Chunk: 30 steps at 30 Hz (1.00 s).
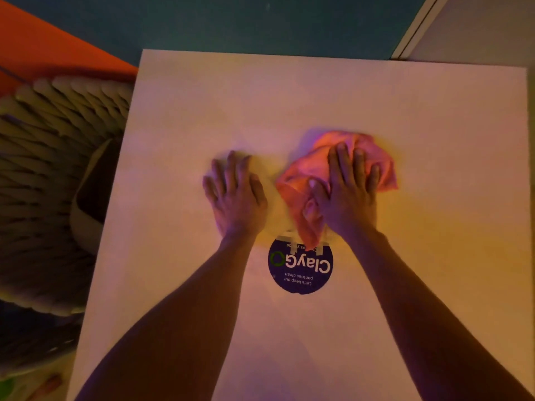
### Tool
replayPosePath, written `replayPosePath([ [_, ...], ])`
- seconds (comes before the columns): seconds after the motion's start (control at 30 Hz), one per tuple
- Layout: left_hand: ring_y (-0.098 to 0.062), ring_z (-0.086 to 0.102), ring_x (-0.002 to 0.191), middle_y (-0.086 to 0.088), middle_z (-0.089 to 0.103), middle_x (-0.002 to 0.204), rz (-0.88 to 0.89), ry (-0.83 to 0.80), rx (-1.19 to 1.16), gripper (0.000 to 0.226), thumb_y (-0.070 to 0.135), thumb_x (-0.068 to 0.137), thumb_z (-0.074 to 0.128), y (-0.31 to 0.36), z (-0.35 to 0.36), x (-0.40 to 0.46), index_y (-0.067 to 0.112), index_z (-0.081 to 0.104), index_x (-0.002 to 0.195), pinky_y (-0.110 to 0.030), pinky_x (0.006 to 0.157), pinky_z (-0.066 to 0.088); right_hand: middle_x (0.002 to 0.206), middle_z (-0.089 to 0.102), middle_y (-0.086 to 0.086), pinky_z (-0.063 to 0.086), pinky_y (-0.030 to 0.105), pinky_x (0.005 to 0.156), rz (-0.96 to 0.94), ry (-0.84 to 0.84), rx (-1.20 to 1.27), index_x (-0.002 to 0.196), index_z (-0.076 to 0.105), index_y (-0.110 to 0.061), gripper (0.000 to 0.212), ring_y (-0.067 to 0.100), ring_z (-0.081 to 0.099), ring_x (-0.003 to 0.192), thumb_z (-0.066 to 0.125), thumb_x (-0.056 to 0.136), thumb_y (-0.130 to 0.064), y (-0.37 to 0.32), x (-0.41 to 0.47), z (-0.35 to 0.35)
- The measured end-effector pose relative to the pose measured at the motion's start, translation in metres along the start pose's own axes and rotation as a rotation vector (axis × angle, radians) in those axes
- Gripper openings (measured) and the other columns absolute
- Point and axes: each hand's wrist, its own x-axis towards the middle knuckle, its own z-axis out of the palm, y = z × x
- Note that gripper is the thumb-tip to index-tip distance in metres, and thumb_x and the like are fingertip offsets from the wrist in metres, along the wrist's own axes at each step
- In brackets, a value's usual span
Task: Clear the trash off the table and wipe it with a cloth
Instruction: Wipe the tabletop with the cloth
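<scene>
Table: your white square table [434, 117] fills the view, its far edge at 12 o'clock, under mixed pink and amber light.
Cloth: the crumpled pink cloth [307, 175] lies on the tabletop just right of centre, bunched up, with one corner trailing toward 6 o'clock.
Right hand: your right hand [346, 192] rests palm down on top of the cloth, fingers spread and pressing it flat against the table; it is not pinching or balling the fabric.
Left hand: your left hand [236, 192] lies flat on the bare tabletop at 9 o'clock of the cloth, just beside it, fingers spread, holding nothing.
Sticker: a round dark blue sticker [301, 267] reading "ClayGo" sits at 6 o'clock of the cloth, between your forearms; the trailing cloth corner overlaps its top edge.
Chair: a woven, ribbed chair [49, 175] stands at 9 o'clock, beside the table's left edge.
Floor: dark teal floor [260, 21] shows beyond the far edge at 12 o'clock.
</scene>
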Motion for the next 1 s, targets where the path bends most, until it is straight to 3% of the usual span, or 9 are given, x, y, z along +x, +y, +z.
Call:
replayPosePath([
  [0.13, -0.034, 0.020, 0.153, 0.002, 0.031, 0.162, 0.017, -0.002, -0.018, 0.046, 0.032, 0.101, 0.036, 0.003, 0.001, 0.001, 0.028, 0.039, 0.147, -0.057, 0.122, 0.014, 0.165, 0.017, 0.005, 0.009, 0.062, 0.118, 0.080, -0.012, -0.019, 0.156, 0.026, -0.015, 0.074, 0.037, 0.014, 0.151, 0.029, 0.097, -0.060, 0.034, 0.015, -0.010],
  [0.27, -0.035, 0.020, 0.152, 0.001, 0.033, 0.162, 0.006, -0.001, -0.029, 0.048, 0.032, 0.099, 0.040, 0.005, 0.002, 0.001, 0.029, 0.041, 0.147, -0.058, 0.122, 0.015, 0.164, 0.018, 0.013, 0.004, 0.070, 0.114, 0.175, -0.007, 0.043, 0.154, 0.030, -0.014, 0.075, 0.046, 0.009, 0.149, 0.032, 0.092, -0.055, 0.000, 0.035, -0.010],
  [0.43, -0.035, 0.020, 0.152, 0.002, 0.031, 0.163, 0.007, -0.026, -0.038, 0.051, 0.036, 0.097, 0.036, 0.000, 0.000, 0.002, 0.030, 0.040, 0.147, -0.058, 0.121, 0.015, 0.161, 0.028, 0.010, 0.005, 0.068, 0.116, -0.040, 0.023, 0.074, 0.148, 0.044, -0.022, 0.065, 0.047, 0.016, 0.148, 0.047, 0.088, -0.049, -0.063, 0.004, 0.007],
  [0.6, -0.034, 0.018, 0.153, 0.004, 0.029, 0.164, 0.022, -0.033, -0.042, 0.051, 0.034, 0.097, 0.033, -0.003, -0.003, -0.001, 0.030, 0.039, 0.148, -0.058, 0.121, 0.015, 0.161, 0.031, 0.002, 0.011, 0.061, 0.119, -0.184, 0.066, 0.008, 0.150, 0.042, -0.025, 0.057, 0.034, 0.019, 0.151, 0.042, 0.097, -0.046, -0.041, -0.030, 0.007],
  [0.73, -0.033, 0.023, 0.152, 0.004, 0.035, 0.161, 0.013, 0.026, -0.073, 0.046, 0.031, 0.099, 0.037, 0.000, 0.000, -0.001, 0.028, 0.044, 0.145, -0.057, 0.121, 0.017, 0.160, 0.032, 0.003, 0.013, 0.064, 0.117, -0.030, 0.077, 0.002, 0.151, 0.040, -0.025, 0.057, 0.038, 0.021, 0.149, 0.037, 0.098, -0.046, -0.017, 0.029, 0.005],
  [0.87, -0.033, 0.023, 0.151, 0.003, 0.036, 0.160, 0.010, 0.022, -0.061, 0.044, 0.032, 0.101, 0.037, 0.002, 0.001, 0.001, 0.028, 0.043, 0.144, -0.057, 0.121, 0.016, 0.162, 0.026, 0.008, 0.004, 0.070, 0.114, 0.145, 0.057, 0.064, 0.153, 0.035, -0.020, 0.064, 0.046, 0.012, 0.149, 0.031, 0.095, -0.047, -0.036, 0.074, 0.003],
  [0.93, -0.033, 0.023, 0.151, 0.003, 0.036, 0.160, 0.001, 0.008, -0.047, 0.044, 0.032, 0.100, 0.037, 0.002, 0.000, -0.001, 0.028, 0.044, 0.143, -0.057, 0.121, 0.017, 0.162, 0.025, 0.009, 0.002, 0.069, 0.114, 0.117, 0.048, 0.076, 0.152, 0.036, -0.018, 0.065, 0.048, 0.010, 0.149, 0.031, 0.094, -0.048, -0.055, 0.067, 0.005],
  [1.0, -0.032, 0.022, 0.152, 0.004, 0.034, 0.160, 0.002, -0.008, -0.023, 0.048, 0.034, 0.097, 0.034, 0.002, -0.002, -0.002, 0.028, 0.043, 0.144, -0.057, 0.120, 0.017, 0.161, 0.027, 0.009, 0.004, 0.069, 0.115, -0.033, 0.038, 0.054, 0.151, 0.038, -0.018, 0.064, 0.047, 0.013, 0.148, 0.033, 0.095, -0.048, -0.067, 0.050, 0.008],
])
